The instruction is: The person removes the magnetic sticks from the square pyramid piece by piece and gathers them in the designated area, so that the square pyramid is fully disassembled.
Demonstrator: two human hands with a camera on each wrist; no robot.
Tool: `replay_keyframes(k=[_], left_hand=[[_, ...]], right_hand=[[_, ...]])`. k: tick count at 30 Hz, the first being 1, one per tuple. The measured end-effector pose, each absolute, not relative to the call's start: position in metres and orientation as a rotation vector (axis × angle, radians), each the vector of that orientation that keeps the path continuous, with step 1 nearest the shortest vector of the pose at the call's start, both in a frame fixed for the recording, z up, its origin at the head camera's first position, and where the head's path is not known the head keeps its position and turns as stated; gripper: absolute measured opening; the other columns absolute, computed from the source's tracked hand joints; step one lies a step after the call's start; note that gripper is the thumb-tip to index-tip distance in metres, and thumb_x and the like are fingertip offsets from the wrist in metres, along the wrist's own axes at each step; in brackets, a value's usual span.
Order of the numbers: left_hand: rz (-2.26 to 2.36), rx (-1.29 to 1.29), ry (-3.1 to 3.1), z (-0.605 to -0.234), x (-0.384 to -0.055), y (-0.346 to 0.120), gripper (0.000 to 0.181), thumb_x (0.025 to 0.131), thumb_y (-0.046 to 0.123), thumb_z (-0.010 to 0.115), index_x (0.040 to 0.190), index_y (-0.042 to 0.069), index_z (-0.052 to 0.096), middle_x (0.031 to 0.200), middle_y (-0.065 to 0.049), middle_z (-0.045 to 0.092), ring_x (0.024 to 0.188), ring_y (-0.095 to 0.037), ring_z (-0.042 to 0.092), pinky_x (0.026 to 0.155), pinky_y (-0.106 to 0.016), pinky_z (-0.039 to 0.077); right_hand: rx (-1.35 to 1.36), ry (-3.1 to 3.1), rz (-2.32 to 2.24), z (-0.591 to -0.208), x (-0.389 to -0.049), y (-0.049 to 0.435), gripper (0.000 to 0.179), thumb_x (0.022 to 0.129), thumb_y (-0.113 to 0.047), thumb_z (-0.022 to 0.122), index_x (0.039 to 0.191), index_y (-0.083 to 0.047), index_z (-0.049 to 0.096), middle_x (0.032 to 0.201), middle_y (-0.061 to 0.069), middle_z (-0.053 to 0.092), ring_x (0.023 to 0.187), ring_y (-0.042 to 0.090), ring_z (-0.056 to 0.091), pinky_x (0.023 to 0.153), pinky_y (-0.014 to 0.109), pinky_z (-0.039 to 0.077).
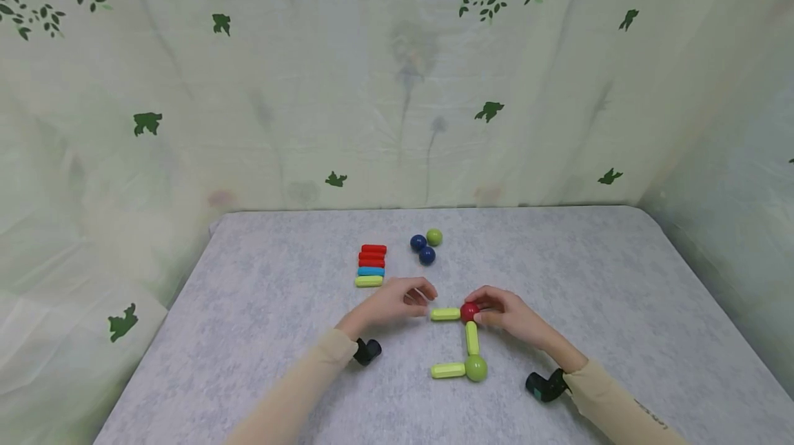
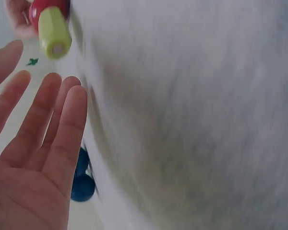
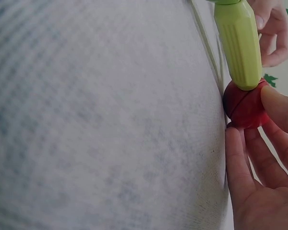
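My right hand [image 1: 507, 315] pinches a red ball [image 1: 469, 312] between thumb and fingers, as the right wrist view also shows. From that ball a yellow-green rod [image 1: 445, 314] points left, and a second yellow-green rod [image 1: 473, 339] runs toward me to a green ball [image 1: 476, 368]. Another yellow-green rod [image 1: 448, 370] extends left from the green ball. My left hand [image 1: 400, 299] hovers just left of the upper rod's free end, its fingers loosely bent and holding nothing. In the left wrist view its palm [image 2: 29, 191] is bare and the rod's end [image 2: 56, 45] lies beyond the fingertips.
Behind my left hand several loose rods lie in a stack: red rods [image 1: 372, 256], a blue rod [image 1: 371, 271] and a yellow-green rod [image 1: 369, 282]. Two dark blue balls [image 1: 426, 255] and a green ball [image 1: 434, 237] sit farther back. A leaf-patterned curtain [image 1: 384, 100] hangs behind the table.
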State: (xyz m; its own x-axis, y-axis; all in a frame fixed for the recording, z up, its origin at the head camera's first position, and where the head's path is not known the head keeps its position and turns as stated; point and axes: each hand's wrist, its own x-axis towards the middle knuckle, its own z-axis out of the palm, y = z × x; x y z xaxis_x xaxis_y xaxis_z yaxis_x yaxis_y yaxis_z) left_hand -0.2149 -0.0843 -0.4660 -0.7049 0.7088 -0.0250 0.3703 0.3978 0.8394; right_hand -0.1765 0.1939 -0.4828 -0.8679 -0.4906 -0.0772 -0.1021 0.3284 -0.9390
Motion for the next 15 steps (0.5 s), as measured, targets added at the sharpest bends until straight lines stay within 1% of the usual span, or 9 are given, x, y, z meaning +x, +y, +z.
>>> replay_keyframes(k=[6,11,15], left_hand=[[1.211,0.964,2.240,-0.471,-0.208,-0.073,0.028,0.088,0.006,0.068,0.115,0.008,0.062,0.111,0.000,0.063,0.095,-0.008,0.061,0.084,-0.021,0.049],[1.149,1.033,2.306,-0.471,-0.206,-0.065,0.026,0.088,0.002,0.067,0.112,0.010,0.064,0.106,0.003,0.065,0.091,-0.009,0.059,0.082,-0.022,0.049],[1.055,1.060,2.379,-0.470,-0.203,-0.061,0.027,0.087,0.003,0.068,0.112,0.014,0.065,0.101,0.006,0.064,0.087,-0.007,0.057,0.079,-0.020,0.048]], right_hand=[[-0.528,2.261,-1.550,-0.484,-0.177,0.195,0.028,0.094,-0.011,0.061,0.121,-0.003,0.058,0.114,0.009,0.061,0.106,0.027,0.056,0.083,0.033,0.048],[-0.534,2.248,-1.561,-0.485,-0.177,0.196,0.027,0.094,-0.010,0.060,0.120,-0.003,0.058,0.114,0.009,0.062,0.107,0.027,0.056,0.083,0.033,0.047],[-0.538,2.247,-1.560,-0.484,-0.177,0.196,0.027,0.094,-0.010,0.061,0.120,-0.003,0.058,0.115,0.009,0.062,0.108,0.027,0.056,0.084,0.032,0.047]])
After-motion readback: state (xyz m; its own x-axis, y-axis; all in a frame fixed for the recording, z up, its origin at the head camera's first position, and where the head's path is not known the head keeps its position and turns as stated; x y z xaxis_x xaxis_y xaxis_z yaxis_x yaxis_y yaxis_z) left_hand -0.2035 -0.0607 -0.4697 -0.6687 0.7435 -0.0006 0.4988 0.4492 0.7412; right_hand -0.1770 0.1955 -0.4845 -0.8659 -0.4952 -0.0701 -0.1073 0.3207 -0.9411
